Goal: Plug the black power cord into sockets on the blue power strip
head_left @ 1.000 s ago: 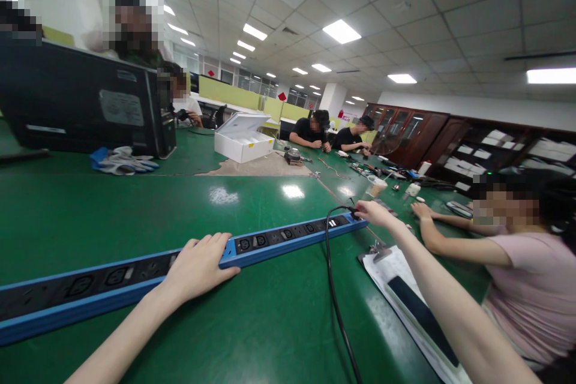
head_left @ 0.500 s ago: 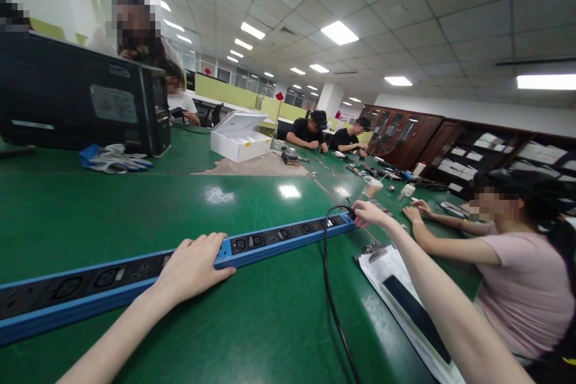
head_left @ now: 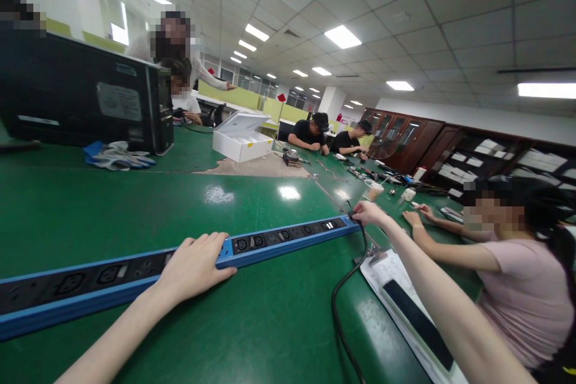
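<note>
A long blue power strip (head_left: 288, 244) with black sockets lies across the green table, running from the left edge toward the middle right. Over its middle rests my left hand (head_left: 198, 264), fingers on the far side and thumb along the near side, gripping it. At the strip's far right end, my right hand (head_left: 368, 214) pinches the black plug end of a power cord (head_left: 338, 300). The plug itself is mostly hidden by my fingers. From there the cord drops down and curves toward the table's near edge.
A clipboard with papers (head_left: 384, 259) and a dark phone (head_left: 418, 324) lie under my right forearm. Work gloves (head_left: 119, 156) sit beside a black computer case (head_left: 90, 90). Behind is an open white box (head_left: 243, 143). A co-worker (head_left: 517, 264) sits at the right.
The cord's loop has swung right and lower, from above the strip to beside its end, as my right hand turned the plug end. My left hand stays in place.
</note>
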Demonstrator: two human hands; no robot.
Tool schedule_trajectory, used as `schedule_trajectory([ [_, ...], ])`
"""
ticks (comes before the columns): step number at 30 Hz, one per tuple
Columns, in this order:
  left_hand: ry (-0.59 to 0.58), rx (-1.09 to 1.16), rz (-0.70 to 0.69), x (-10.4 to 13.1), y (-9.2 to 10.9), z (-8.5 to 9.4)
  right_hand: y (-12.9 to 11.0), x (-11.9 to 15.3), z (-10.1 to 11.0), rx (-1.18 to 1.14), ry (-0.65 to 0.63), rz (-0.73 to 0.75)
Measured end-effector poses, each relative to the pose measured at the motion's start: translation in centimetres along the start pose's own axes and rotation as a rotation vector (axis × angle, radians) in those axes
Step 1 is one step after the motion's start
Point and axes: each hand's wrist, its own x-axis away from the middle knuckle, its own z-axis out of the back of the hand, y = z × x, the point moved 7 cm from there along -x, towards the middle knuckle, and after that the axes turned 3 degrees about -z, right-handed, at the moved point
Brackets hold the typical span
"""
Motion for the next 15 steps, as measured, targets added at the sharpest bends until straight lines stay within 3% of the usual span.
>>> schedule_trajectory([
  [7,-0.006,-0.026,-0.006,0.0,0.2,0.0,-1.7,0.7,-0.1,0.310,0.032,0.207],
  [15,-0.026,-0.019,0.015,0.0,0.1,-0.1,-1.8,0.8,-0.3,0.400,0.031,0.297],
])
